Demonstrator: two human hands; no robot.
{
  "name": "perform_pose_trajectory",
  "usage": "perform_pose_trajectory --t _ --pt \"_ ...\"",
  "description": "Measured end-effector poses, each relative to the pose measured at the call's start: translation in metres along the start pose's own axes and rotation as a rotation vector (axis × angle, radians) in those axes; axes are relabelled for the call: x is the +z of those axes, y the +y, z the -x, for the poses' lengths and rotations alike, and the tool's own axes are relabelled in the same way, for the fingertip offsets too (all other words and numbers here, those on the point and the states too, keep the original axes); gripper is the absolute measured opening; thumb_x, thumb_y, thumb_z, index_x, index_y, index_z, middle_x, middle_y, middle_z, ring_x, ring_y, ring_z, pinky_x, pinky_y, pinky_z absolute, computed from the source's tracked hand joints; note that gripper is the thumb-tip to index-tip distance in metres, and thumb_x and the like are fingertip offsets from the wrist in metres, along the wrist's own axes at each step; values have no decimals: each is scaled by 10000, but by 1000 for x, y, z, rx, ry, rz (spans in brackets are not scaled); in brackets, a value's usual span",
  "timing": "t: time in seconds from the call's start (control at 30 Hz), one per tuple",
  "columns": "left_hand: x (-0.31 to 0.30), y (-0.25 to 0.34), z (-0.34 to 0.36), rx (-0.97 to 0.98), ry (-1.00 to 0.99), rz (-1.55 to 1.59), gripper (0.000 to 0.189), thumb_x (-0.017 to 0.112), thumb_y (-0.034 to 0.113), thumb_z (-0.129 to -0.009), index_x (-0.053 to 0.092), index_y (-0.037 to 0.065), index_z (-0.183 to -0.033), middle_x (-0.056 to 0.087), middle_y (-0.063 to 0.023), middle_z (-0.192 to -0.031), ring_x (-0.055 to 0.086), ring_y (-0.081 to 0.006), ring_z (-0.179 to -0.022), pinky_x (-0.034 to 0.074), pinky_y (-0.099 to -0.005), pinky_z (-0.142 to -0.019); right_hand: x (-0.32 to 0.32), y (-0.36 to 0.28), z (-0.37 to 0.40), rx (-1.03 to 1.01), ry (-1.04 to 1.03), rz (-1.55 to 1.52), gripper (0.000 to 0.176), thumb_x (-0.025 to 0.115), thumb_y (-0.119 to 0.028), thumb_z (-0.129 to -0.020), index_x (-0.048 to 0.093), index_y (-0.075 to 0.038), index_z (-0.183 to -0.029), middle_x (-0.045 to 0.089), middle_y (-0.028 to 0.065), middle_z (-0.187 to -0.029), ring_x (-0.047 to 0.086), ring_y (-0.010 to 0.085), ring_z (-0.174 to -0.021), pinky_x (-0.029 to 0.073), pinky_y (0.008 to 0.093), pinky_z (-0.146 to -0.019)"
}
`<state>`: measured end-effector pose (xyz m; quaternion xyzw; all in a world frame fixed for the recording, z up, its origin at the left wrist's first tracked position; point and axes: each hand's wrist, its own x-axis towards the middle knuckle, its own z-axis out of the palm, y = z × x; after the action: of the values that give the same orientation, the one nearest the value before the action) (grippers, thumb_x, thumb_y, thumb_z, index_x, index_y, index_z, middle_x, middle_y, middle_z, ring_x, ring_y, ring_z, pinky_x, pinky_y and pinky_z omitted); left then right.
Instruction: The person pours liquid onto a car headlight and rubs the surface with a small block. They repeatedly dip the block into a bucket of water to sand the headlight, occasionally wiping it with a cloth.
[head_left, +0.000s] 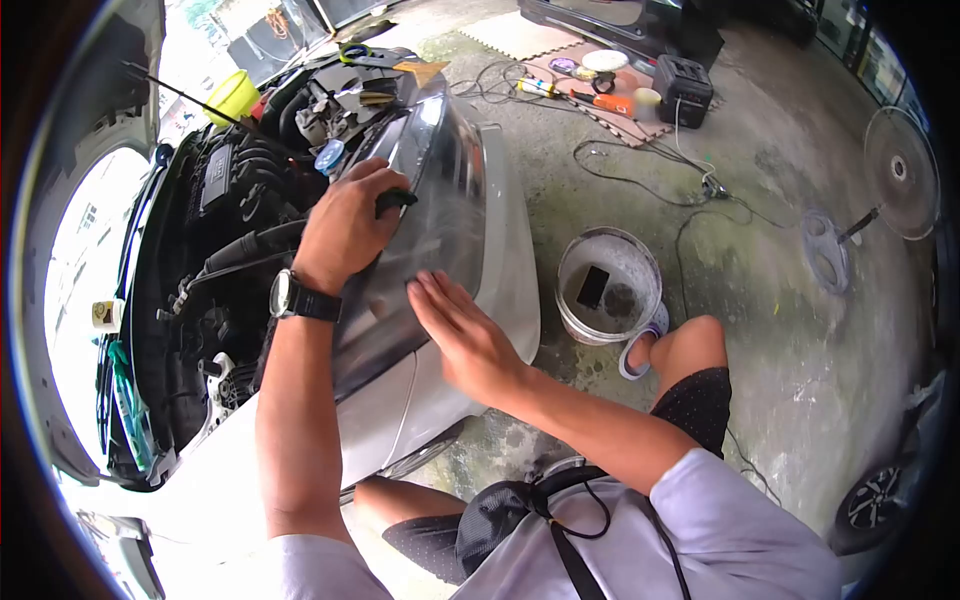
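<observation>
Nearest, the right hand (465,345) is held with fingers extended and nothing gripped, its fingertips placed at the near part of the hazy headlight (445,215), which is set in the white car (512,250) to the left of the bucket (612,252). Farther on, the left hand (350,225) is curled over the headlight's left edge beside a dark piece (395,200); whether that is gripped cannot be told. The lens could be scratched if grit were trapped under the fingers, or a knuckle scraped if the left hand slipped toward the engine bay (250,190).
</observation>
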<state>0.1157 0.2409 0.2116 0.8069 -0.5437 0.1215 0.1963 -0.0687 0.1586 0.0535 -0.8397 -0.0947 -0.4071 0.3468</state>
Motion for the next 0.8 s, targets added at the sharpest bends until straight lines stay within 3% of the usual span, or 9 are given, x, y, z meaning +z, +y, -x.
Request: perform_pose_trajectory --t 0.07,0.13,0.17,0.3,0.4,0.47,0.53,0.7,0.8 --pt "-4 -4 -1 2 -12 -15 294 714 69 -846 762 46 -1136 711 -229 -1298 700 -432 -1182 552 -456 -1026 2 24 11 -36 -30 4 702 578 137 -841 481 123 -1536 534 364 -1538 540 507 -1435 405 568 -1251" --pt "-10 8 1 -79 -95 -7 264 701 53 -840 792 45 -1087 702 -269 -1324 675 -438 -1248 530 -457 -1068 0 64 -2 268 -10 -53 675 579 142 -837 503 137 -1507 519 371 -1549 543 524 -1421 430 513 -1249" --pt "-13 -6 1 -43 -212 -32 374 782 156 -825 797 136 -1198 629 -237 -1488 668 -451 -1250 541 -478 -1070 1 69 -9 299 -10 -48 675 579 142 -837 503 137 -1507 519 371 -1549 543 524 -1421 430 513 -1249" --pt "-34 30 24 -55 -365 -228 723 929 285 -706 724 146 -1386 470 -283 -1636 587 -480 -1368 477 -487 -1166 2 25 -31 184 -5 35 680 580 148 -829 485 158 -1502 514 389 -1540 491 510 -1473 441 485 -1244" --pt "-33 31 17 -68 -367 -156 509 872 194 -778 772 100 -1269 633 -232 -1441 668 -427 -1244 528 -462 -1072 -5 32 -3 94 -31 7 686 589 145 -824 488 156 -1502 516 384 -1540 492 500 -1476 447 490 -1240" --pt "-29 32 13 -98 -424 -73 442 851 163 -801 785 84 -1231 687 -210 -1357 696 -412 -1200 545 -453 -1033 -6 66 -5 230 -8 9 698 597 144 -813 490 155 -1503 519 389 -1535 520 497 -1453 447 493 -1240" --pt "-25 41 7 -153 -314 -94 319 798 107 -850 794 62 -1166 745 -185 -1122 731 -404 -1023 563 -459 -916 7 76 -23 270 0 29 704 601 143 -809 491 154 -1504 524 385 -1533 528 494 -1446 446 494 -1241" --pt "-16 36 6 -117 -155 -156 267 790 144 -868 780 89 -1129 747 -180 -1008 730 -411 -945 580 -480 -838 1 28 1 60 12 33 726 613 144 -800 490 138 -1516 561 345 -1520 542 498 -1430 438 486 -1247" --pt "-18 38 8 -147 -143 -206 260 792 156 -884 762 78 -1130 751 -181 -1015 735 -407 -961 576 -476 -836 0 68 -7 143 26 2 694 600 124 -829 495 130 -1515 572 334 -1514 548 510 -1418 448 485 -1237"
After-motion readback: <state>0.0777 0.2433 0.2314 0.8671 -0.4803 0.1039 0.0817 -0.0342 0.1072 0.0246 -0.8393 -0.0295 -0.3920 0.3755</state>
